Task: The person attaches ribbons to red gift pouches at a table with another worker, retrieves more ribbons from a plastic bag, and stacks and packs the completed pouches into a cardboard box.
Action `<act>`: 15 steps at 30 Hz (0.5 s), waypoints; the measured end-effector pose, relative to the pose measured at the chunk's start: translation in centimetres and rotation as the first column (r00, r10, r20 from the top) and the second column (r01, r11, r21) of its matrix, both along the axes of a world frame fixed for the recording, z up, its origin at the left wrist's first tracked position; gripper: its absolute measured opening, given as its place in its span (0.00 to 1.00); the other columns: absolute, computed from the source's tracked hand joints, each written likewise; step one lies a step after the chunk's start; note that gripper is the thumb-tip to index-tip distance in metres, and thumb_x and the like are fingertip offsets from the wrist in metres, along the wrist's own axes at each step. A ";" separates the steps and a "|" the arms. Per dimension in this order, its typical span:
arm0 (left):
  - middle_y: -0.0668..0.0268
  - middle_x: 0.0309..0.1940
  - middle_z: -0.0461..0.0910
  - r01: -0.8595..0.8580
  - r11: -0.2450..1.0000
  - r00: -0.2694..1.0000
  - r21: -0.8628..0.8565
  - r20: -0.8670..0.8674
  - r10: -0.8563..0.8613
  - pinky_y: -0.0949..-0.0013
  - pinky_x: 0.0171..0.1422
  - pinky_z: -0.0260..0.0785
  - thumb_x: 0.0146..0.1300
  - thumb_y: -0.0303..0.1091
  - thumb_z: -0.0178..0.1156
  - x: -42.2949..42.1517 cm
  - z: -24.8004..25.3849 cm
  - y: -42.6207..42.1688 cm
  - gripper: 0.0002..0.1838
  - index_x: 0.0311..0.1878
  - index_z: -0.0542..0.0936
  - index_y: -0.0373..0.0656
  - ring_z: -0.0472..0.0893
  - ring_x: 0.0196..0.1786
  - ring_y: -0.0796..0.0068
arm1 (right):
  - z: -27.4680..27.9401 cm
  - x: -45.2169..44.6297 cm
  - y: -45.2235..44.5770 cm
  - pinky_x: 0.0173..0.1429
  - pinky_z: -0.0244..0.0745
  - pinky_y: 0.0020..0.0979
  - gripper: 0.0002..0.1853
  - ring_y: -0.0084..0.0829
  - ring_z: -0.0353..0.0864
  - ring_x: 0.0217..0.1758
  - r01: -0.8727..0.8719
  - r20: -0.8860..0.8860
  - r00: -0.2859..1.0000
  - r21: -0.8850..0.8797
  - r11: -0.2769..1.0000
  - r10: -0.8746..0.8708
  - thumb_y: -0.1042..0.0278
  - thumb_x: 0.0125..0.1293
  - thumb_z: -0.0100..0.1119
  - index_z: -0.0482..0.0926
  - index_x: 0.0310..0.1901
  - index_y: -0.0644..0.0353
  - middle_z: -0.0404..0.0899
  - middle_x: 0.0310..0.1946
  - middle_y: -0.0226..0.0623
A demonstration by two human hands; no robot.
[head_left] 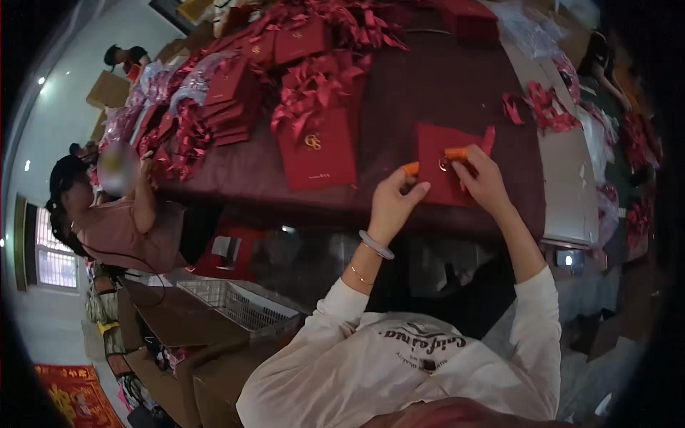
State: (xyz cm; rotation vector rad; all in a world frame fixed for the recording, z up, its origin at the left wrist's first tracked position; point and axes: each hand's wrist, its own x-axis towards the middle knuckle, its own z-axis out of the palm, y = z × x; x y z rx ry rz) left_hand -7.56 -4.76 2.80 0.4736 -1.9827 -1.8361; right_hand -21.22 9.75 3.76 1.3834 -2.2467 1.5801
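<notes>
Gold logo, interlocked letters (can't tell exactly which), on top of the front pile (317,160); tiny line of print below it, too small to read. Similar gold marks on 2 far bags (298,44). Bag (441,187) being worked on has a gold mark too, partly covered by R hand (484,178). White shirt (407,364) print, upside down from here, looks like "California", w/ "QUALITY" in the small line by it.

Count: 1 bag at the hands, lying flat at the near R edge of table (449,85), a red ribbon (489,139) at its far R corner. L hand (396,203) at bag's near L edge, fingers bent, thumb out toward bag; grip, if any, can't tell. R hand over bag, fingers curled in, thumb near index tip; can't tell if it's pinching anything. Orange finger covers, 1 seen per hand. 2 bands on L wrist: 1 thick pale, 1 thin gold. Other bags in piles, ribbons heaped on top, too many to count.

Table has dk maroon cloth; pale table (571,189) to R w/ loose ribbons. At least 3 other ppl: 1 in pink (135,239) L, 1 far L, 1 far R. White basket (246,307) near L, cardboard box (178,321) beside it. Window (57,250) far L.
</notes>
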 end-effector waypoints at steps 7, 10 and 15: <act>0.71 0.34 0.75 0.199 0.978 0.979 0.068 0.033 -0.201 0.80 0.39 0.68 0.52 0.27 0.68 1.1 1.8 -0.7 0.29 0.59 0.70 0.35 0.73 0.34 0.83 | 0.7 0.5 0.8 0.29 0.65 0.20 0.08 0.17 0.69 0.24 -0.002 0.247 0.969 0.086 0.996 -0.019 0.75 0.60 0.58 0.77 0.41 0.66 0.74 0.33 0.30; 0.71 0.32 0.74 0.176 0.984 0.981 -0.003 0.078 -0.175 0.80 0.38 0.68 0.51 0.26 0.68 0.8 1.3 -0.8 0.29 0.58 0.71 0.34 0.73 0.33 0.84 | 2.2 0.9 0.7 0.35 0.70 0.24 0.08 0.22 0.76 0.30 -0.009 0.390 0.921 0.077 0.997 -0.021 0.73 0.61 0.58 0.77 0.41 0.65 0.76 0.35 0.34; 0.69 0.26 0.77 0.111 0.985 0.992 -0.131 0.072 -0.102 0.78 0.35 0.70 0.45 0.32 0.72 0.7 0.5 -0.8 0.28 0.52 0.75 0.37 0.76 0.28 0.82 | 2.2 3.4 -0.3 0.43 0.71 0.25 0.11 0.28 0.78 0.39 -0.004 0.119 0.993 0.066 0.998 -0.004 0.69 0.59 0.61 0.78 0.41 0.64 0.77 0.36 0.36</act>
